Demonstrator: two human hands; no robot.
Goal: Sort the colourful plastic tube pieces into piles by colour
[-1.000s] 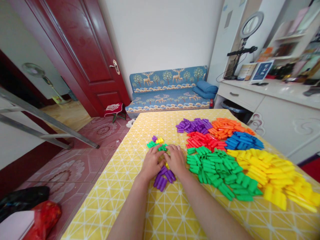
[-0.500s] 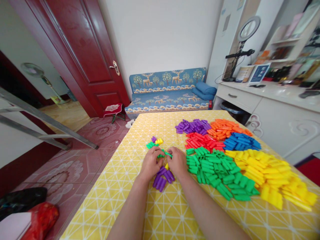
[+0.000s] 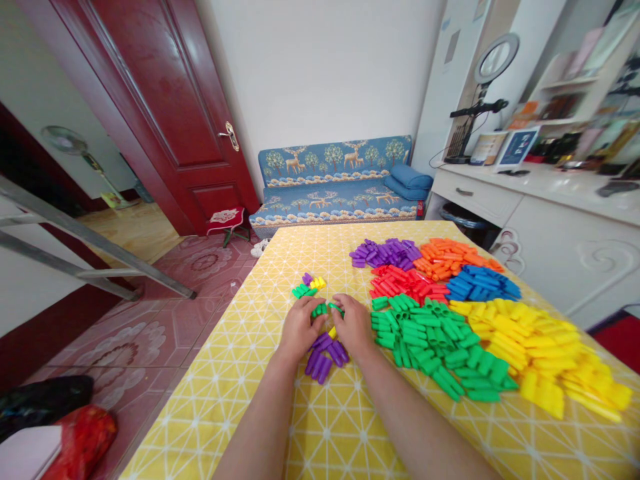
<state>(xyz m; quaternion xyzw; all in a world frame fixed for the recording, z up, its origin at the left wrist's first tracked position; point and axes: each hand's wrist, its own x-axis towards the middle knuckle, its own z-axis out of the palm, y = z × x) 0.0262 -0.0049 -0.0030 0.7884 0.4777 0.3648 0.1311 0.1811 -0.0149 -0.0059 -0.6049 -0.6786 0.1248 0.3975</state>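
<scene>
My left hand (image 3: pixel 299 327) is closed on a short row of green pieces (image 3: pixel 319 310) above the yellow patterned tablecloth. Close beside it, my right hand (image 3: pixel 353 323) pinches a single green piece (image 3: pixel 336 307). Just below the fingers lie several purple pieces (image 3: pixel 320 365) with a yellow piece (image 3: pixel 333 332) at their top. Beyond my left hand is a small group of green (image 3: pixel 303 291), yellow (image 3: pixel 318 283) and purple pieces (image 3: pixel 307 278).
Right of my hands are piles of green (image 3: pixel 430 333), yellow (image 3: pixel 540 347), red (image 3: pixel 407 285), blue (image 3: pixel 483 283), orange (image 3: pixel 453 257) and purple pieces (image 3: pixel 385 253). A blue sofa (image 3: pixel 335 190) stands beyond the table (image 3: pixel 240 400).
The green piece in my right hand has shifted slightly and turned, and more of the green row at my left fingers shows. Both hands have stayed in nearly the same place.
</scene>
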